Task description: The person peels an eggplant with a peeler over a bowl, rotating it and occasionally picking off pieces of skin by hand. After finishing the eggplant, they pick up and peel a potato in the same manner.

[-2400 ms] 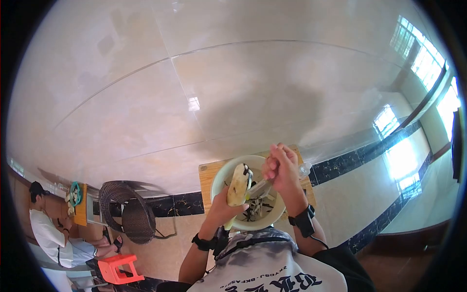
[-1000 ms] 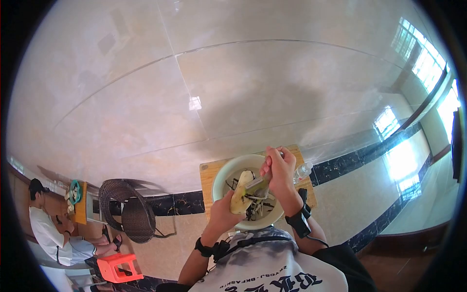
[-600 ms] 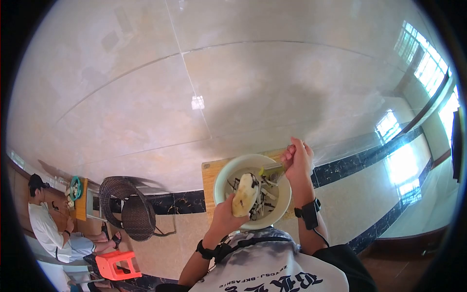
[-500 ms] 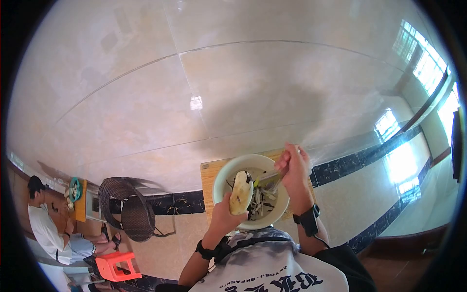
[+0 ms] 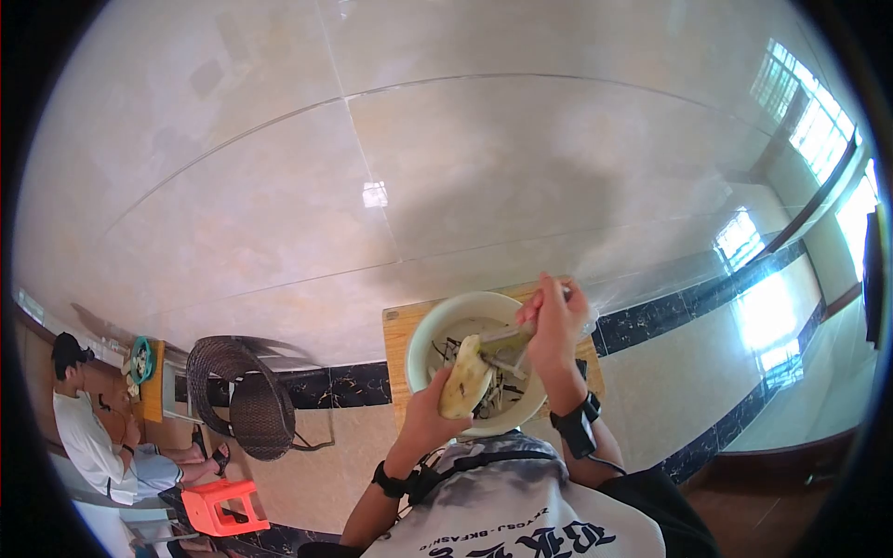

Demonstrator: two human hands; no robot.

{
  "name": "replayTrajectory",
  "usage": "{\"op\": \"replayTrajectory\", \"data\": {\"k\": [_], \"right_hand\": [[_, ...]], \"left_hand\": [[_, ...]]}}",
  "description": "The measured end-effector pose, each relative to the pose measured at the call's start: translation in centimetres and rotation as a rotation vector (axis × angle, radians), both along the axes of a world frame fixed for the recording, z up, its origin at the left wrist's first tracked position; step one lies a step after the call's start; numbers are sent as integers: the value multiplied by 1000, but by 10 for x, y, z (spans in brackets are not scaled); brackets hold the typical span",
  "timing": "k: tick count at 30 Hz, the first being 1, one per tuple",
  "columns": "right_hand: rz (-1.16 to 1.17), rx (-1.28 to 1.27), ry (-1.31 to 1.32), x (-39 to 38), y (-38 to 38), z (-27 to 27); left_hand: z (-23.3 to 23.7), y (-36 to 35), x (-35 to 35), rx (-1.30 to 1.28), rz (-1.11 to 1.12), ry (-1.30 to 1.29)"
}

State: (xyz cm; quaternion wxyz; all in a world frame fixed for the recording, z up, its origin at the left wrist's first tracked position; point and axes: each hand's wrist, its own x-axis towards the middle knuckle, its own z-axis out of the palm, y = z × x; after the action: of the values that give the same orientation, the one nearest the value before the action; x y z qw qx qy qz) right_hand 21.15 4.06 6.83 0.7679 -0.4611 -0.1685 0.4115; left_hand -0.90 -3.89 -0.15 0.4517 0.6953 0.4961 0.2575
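My left hand (image 5: pixel 433 414) is wrapped round a thick, pale, mostly peeled long vegetable (image 5: pixel 465 386), tilted over the near left part of a bowl. My right hand (image 5: pixel 556 321) is closed round a pale peeler (image 5: pixel 510 334), whose working end reaches to the vegetable's upper right side. Under both hands the wide cream bowl (image 5: pixel 420 339) holds dark and whitish strips of peel (image 5: pixel 500 398). It stands on a small wooden table (image 5: pixel 398 327).
A tiled wall (image 5: pixel 279 186) rises just beyond the table. Off to the left stand a dark wicker chair (image 5: pixel 265 418) and an orange plastic stool (image 5: pixel 223 507). Farther left a person (image 5: pixel 88 428) sits at another wooden table with a teal basket (image 5: pixel 142 361).
The vegetable has turned in my left hand, its far end swinging right and toward me. My right hand has shifted slightly left and nearer, bringing the peeler against the vegetable.
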Motion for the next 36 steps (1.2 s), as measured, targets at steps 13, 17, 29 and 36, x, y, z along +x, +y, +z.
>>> {"op": "replayTrajectory", "data": {"k": [13,17,29,36], "right_hand": [[-19,56,-202,3,-2,-29],[15,7,-312,-18,-12,-24],[50,65,-304,-28,-18,-12],[44,110,-197,-10,-15,-8]], "left_hand": [[5,4,-4,-333,-24,-492],[10,9,-5,-544,-118,-563],[10,12,5,-507,-29,-518],[18,14,-2,-478,-14,-596]]}}
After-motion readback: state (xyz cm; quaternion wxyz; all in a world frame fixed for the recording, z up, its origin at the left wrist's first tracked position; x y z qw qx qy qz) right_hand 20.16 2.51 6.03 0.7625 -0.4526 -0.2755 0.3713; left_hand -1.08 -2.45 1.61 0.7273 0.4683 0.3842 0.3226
